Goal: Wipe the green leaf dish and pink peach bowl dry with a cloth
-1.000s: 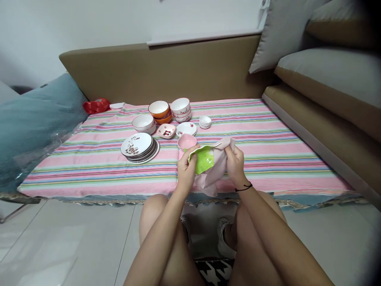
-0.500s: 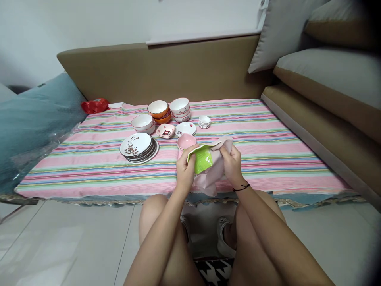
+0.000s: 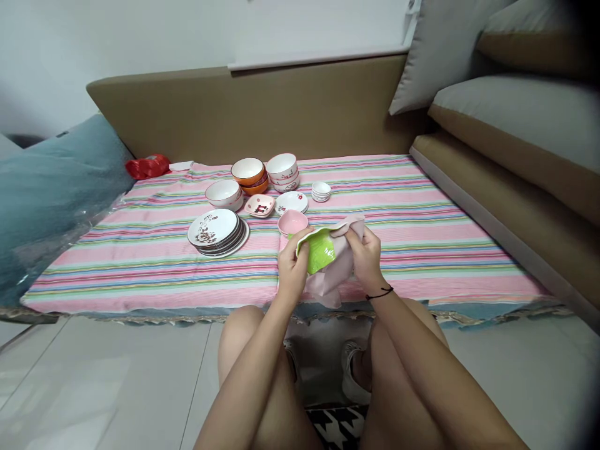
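My left hand (image 3: 292,264) grips the left edge of a shiny green dish (image 3: 320,252), its thumb pressed on the inner face. A pale pinkish-grey cloth (image 3: 338,269) covers the dish's right part and hangs below it. With thumb and fingers closed, my right hand (image 3: 368,257) pinches the cloth around the dish's right edge. Just beyond my left hand stands a pink bowl (image 3: 293,221), partly hidden by the fingers. Cloth and fingers hide the dish's full outline.
On the striped cover (image 3: 422,250) stand a stack of plates (image 3: 214,229), white bowls (image 3: 282,167), orange bowls (image 3: 247,170), a pink patterned dish (image 3: 259,206), flowered plates (image 3: 291,202) and small white dishes (image 3: 321,191). A red bag (image 3: 148,166) lies far left; cushions (image 3: 510,119) rise at right.
The view shifts very slightly. Both hands keep their hold on the green dish and the cloth, with almost no movement.
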A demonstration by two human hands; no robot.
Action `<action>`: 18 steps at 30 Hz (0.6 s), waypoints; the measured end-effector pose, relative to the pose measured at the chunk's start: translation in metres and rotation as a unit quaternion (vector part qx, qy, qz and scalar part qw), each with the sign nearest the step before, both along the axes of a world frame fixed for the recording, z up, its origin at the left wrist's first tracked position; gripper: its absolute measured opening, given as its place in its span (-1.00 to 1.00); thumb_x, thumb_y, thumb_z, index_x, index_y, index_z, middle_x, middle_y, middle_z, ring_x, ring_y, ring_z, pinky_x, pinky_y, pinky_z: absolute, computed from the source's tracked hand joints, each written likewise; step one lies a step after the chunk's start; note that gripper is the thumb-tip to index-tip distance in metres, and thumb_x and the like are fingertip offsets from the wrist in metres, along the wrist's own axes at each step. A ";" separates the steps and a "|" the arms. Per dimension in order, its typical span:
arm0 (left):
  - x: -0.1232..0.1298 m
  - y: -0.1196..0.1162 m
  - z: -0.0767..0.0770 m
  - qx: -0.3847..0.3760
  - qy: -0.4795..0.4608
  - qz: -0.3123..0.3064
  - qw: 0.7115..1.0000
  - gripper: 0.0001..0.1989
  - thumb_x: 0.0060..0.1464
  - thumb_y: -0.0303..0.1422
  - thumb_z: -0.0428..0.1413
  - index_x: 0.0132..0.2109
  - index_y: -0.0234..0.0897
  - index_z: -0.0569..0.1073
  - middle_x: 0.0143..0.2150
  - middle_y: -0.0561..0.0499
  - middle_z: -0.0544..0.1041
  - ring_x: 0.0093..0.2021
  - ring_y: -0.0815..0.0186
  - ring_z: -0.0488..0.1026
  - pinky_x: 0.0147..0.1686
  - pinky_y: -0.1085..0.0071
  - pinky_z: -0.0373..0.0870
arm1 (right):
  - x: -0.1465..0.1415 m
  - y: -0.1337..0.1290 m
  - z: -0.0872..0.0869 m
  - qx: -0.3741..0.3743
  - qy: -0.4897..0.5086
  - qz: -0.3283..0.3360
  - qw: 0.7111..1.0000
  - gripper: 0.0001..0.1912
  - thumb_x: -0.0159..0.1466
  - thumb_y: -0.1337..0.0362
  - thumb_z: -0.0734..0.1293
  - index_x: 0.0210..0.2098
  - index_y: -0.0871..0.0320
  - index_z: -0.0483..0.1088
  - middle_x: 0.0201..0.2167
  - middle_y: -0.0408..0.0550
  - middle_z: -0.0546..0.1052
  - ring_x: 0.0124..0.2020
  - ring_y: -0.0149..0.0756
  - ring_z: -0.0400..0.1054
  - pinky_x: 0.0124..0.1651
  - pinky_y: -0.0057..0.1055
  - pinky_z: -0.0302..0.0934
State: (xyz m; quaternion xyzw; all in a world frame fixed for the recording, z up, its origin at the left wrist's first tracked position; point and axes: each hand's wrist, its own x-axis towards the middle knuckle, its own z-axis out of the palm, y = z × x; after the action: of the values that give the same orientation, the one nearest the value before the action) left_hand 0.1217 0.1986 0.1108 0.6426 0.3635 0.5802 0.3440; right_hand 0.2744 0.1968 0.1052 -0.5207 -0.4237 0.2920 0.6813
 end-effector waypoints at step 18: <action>0.001 0.004 0.004 -0.173 0.026 -0.088 0.981 -0.69 0.09 -0.31 0.00 -0.07 -0.31 0.49 -0.14 -0.06 0.54 -0.10 0.24 0.42 -0.12 0.38 0.33 | 0.006 0.003 -0.003 -0.026 -0.052 -0.055 0.997 -0.78 -0.01 0.20 0.40 -0.45 0.22 0.38 -0.53 -0.21 0.31 -0.44 -0.40 0.17 -0.39 -0.50 0.08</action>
State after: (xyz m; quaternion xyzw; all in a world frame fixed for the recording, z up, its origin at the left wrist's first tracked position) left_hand 0.1224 0.2027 0.1146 0.6181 0.4090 0.4591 0.4898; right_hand 0.2799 0.1998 0.1017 -0.5750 -0.4214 0.2374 0.6599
